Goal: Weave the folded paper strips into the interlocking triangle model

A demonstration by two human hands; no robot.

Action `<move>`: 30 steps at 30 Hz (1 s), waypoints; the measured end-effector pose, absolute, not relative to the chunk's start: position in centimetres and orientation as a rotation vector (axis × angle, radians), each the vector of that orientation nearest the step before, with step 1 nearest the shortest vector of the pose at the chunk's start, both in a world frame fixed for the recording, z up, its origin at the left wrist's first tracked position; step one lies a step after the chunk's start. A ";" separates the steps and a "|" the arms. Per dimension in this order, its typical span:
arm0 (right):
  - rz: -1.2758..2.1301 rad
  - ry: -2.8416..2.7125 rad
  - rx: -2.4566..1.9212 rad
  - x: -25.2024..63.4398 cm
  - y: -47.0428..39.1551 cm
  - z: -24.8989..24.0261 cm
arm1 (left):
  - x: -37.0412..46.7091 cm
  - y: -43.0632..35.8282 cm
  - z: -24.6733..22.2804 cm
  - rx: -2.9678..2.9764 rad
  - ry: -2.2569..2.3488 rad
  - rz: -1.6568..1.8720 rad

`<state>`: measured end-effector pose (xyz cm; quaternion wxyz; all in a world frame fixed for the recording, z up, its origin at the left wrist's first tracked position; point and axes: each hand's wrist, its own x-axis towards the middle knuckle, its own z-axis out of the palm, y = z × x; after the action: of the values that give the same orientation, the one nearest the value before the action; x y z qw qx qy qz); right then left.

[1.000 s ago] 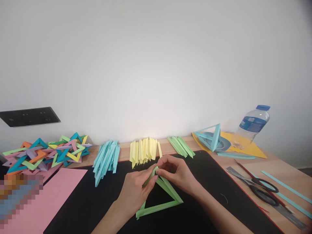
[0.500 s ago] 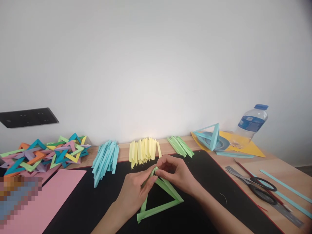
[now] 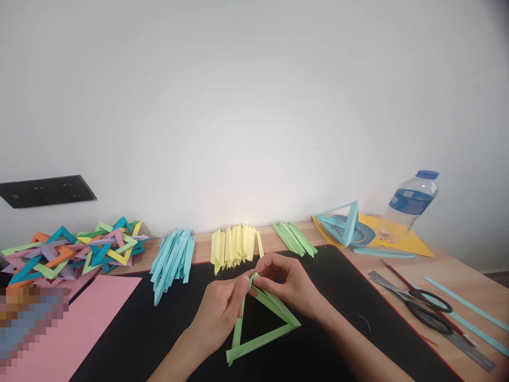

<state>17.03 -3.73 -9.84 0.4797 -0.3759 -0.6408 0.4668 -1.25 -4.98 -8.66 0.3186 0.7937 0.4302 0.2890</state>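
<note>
A green folded-paper triangle frame is held between my two hands over the black mat. My left hand pinches its top corner from the left, thumb against the paper. From the right, my right hand grips the same corner with thumb and curled fingers. Fingers hide part of that joint. The triangle's lower two corners point toward me and to the right. Behind my hands lie yellow folded strips and green folded strips.
Blue folded strips and multicoloured paper star shapes lie at left, by a pink sheet. At right are scissors, a ruler, a blue paper frame and a plastic bottle against the wall.
My left thumb has moved up and closed onto the top corner. The triangle has shifted very slightly right; my right hand has hardly moved.
</note>
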 end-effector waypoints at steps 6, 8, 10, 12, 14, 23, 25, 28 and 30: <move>1.138 -1.573 -0.931 17.1 -3.8 -9.8 | -1.0 -4.7 -8.3 1.912 1.073 0.749; 1.152 -1.576 -0.928 17.1 -3.7 -9.8 | -1.0 -4.6 -8.3 1.875 1.068 0.753; 1.171 -1.575 -0.920 17.1 -3.7 -9.8 | -1.0 -4.6 -8.3 1.850 1.071 0.764; 1.192 -1.569 -0.913 17.1 -3.7 -9.8 | -1.0 -4.6 -8.3 1.822 1.071 0.777; 1.214 -1.558 -0.906 17.2 -3.7 -9.7 | -0.9 -4.5 -8.3 1.785 1.067 0.787; 1.291 -1.522 -0.895 17.2 -3.6 -9.7 | -0.8 -4.5 -8.7 1.655 1.062 0.780; 1.317 -1.505 -0.895 17.2 -3.6 -9.7 | -0.8 -4.5 -8.7 1.630 1.059 0.785; 1.387 -1.471 -0.884 17.2 -3.6 -9.5 | -0.7 -4.5 -8.5 1.639 1.073 0.796; 1.454 -1.447 -0.860 17.3 -3.6 -9.4 | -0.7 -4.6 -8.4 1.660 1.083 0.793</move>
<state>17.25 -3.64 -9.41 0.4427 -0.3465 -0.5834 0.5861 -0.66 -4.58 -8.36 0.4824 0.6811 0.4444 0.3254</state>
